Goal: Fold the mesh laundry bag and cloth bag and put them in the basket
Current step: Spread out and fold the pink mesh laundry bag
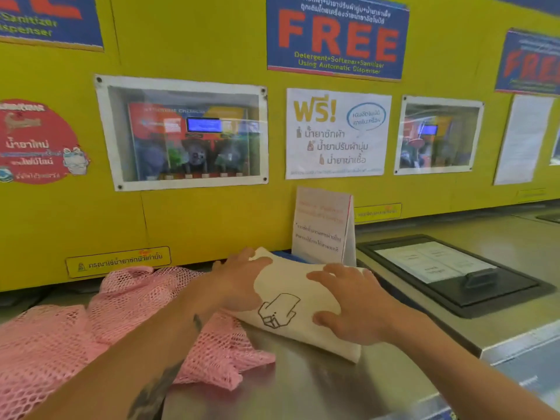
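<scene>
A cream cloth bag [291, 301] with a black line drawing lies folded on the steel machine top [303, 386]. My left hand [239, 280] rests flat on its left part, fingers spread. On the bag's right part my right hand [351, 304] presses down, fingers also apart. A pink mesh laundry bag [91, 322] lies crumpled to the left, partly under my left forearm and touching the cloth bag's left edge. No basket is in view.
A yellow wall [212, 219] with posters and dispenser windows stands right behind the bags. A white standing sign [321, 225] leans just behind the cloth bag. A black machine lid [454, 274] with a handle lies at the right.
</scene>
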The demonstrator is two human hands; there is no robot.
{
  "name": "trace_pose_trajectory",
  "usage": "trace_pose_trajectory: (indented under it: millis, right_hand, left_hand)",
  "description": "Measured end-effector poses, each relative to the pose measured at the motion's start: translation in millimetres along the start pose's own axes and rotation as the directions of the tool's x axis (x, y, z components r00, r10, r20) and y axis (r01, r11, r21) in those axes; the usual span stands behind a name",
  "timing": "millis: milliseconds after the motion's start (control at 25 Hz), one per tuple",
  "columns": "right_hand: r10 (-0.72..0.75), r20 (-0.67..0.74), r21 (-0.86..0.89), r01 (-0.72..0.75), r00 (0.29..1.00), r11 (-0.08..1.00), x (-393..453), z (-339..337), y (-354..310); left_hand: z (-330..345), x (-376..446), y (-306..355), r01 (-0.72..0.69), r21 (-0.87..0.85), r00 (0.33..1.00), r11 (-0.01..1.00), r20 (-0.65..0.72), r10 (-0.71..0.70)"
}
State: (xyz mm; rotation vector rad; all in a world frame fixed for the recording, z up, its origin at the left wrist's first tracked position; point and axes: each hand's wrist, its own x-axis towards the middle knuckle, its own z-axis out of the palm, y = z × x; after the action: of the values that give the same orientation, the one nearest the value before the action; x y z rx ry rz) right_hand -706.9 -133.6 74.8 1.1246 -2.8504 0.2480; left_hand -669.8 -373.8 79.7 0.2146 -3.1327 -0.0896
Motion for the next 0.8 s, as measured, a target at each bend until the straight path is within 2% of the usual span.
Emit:
trace_pose_trajectory:
  millis: [80,200,320,400,480,560,640,720,800]
  right_hand:
    - [-0.013,0.028,0.033,0.013,1.000,0.999,13.5,9.9,8.6]
    - [0.052,0.253,-0.050,-0.041,0.966,0.998,34.2,23.5,26.1]
    - [0.144,0.329,-0.113,-0.113,0.933,0.987,50.8,6.6,28.9]
    - [0.146,0.336,-0.186,-0.087,0.930,0.979,57.5,-5.7,14.8]
    - [0.047,0.258,-0.185,0.002,0.965,0.983,61.8,-7.8,-14.4]
    - [-0.132,0.192,0.026,0.129,0.972,0.991,64.6,-5.6,-56.0]
    - [-0.339,0.192,0.289,0.277,0.921,0.916,63.4,-2.0,-97.5]
    - [-0.500,0.229,0.358,0.405,0.835,0.841,61.8,6.2,-136.3]
    - [-0.561,0.304,0.379,0.443,0.770,0.812,61.6,20.3,-169.4]
  left_hand:
    - [-0.6,-1.3,1.3,0.000,-0.119,1.000,0.993,-0.018,-0.002]
    - [-2.5,-20.7,0.7,0.008,-0.298,0.997,0.955,-0.074,-0.032]
    - [-5.7,-59.2,-15.1,0.071,-0.354,0.989,0.933,-0.098,-0.113]
    - [-9.6,-90.6,-32.1,0.137,-0.355,0.980,0.925,-0.089,-0.180]
    - [-14.0,-119.5,-53.7,0.210,-0.367,0.962,0.906,-0.089,-0.259]
    - [-17.7,-143.8,-76.1,0.272,-0.366,0.939,0.890,-0.102,-0.329]
    - [-20.0,-162.0,-94.7,0.317,-0.336,0.925,0.887,-0.098,-0.367]
    - [-21.8,-177.7,-113.6,0.354,-0.284,0.915,0.891,-0.092,-0.393]
    - [-22.7,-192.5,-132.1,0.385,-0.243,0.915,0.890,-0.023,-0.402]
